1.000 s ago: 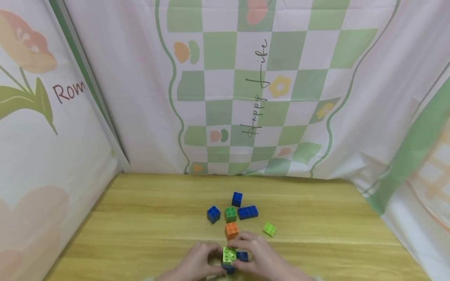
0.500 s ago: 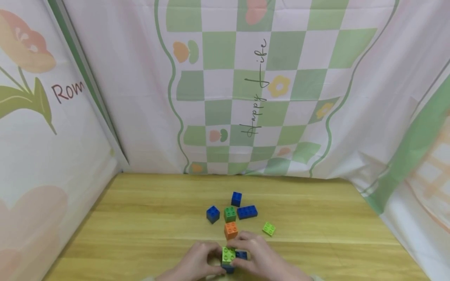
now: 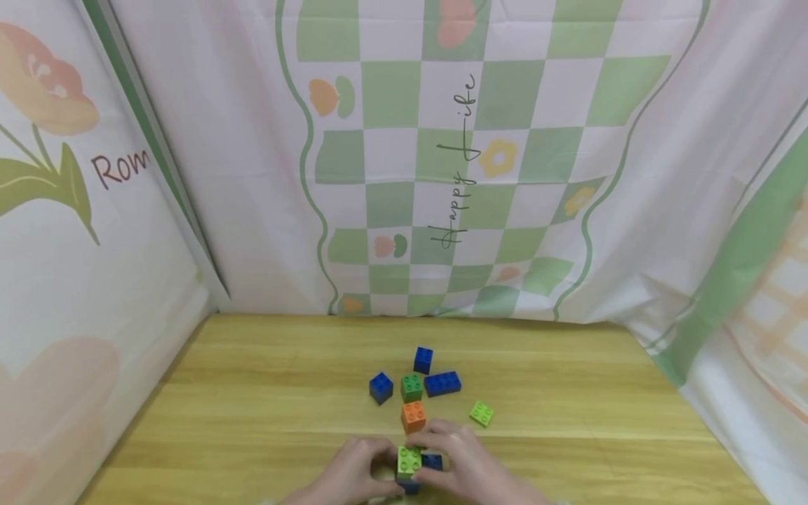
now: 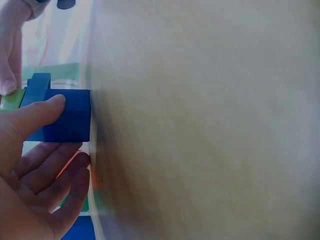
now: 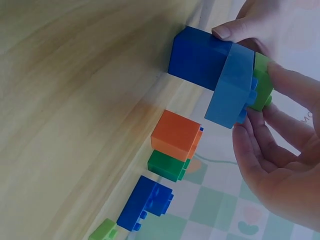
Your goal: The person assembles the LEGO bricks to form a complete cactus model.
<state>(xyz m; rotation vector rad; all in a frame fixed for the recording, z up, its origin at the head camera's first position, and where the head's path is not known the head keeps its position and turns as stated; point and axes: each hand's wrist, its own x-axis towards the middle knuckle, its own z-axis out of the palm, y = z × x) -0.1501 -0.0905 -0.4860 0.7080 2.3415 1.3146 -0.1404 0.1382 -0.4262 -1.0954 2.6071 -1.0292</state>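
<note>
You have three bricks stacked upright at the near side of the table [image 3: 265, 393]: a blue base brick [image 5: 197, 57], a longer blue brick [image 5: 230, 90] and a lime brick [image 5: 262, 80], possibly not fully seated. Six loose bricks [image 3: 413, 416] remain beyond. Studs face up; the longer brick's axis runs sideways, jutting right. Your left hand [image 3: 360, 468] pinches the base, thumb opposite fingers; your right hand [image 3: 463, 466] lightly pinches the lime brick.

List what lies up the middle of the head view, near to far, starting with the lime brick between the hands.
Lime brick between the left hand and right hand → orange brick → green brick → farthest blue brick → checkered cloth.
</note>
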